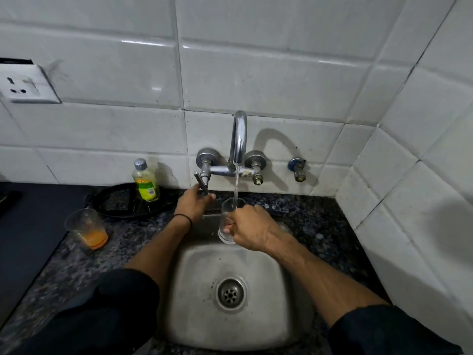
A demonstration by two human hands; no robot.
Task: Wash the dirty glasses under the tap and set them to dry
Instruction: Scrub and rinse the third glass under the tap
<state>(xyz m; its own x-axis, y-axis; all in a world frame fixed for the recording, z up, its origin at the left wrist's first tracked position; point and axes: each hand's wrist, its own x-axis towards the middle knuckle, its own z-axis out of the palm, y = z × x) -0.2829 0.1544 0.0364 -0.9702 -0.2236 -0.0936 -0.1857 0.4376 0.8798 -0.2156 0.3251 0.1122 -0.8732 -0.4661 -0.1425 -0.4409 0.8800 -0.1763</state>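
Note:
My right hand (249, 228) grips a clear glass (226, 213) upright over the back of the steel sink (202, 316). Water runs from the chrome tap (239, 139) straight into the glass's mouth. My left hand (193, 202) is closed on the tap's left lever handle (201, 183) against the wall. A second glass (87, 228) with orange residue in its bottom stands on the dark speckled counter, left of the sink.
A green-labelled dish soap bottle (145, 181) stands on a black round tray (122, 203) behind the dirty glass. White tiled walls close in at the back and right. A socket plate (24, 84) is on the wall, upper left. A small valve (298, 169) sits right of the tap.

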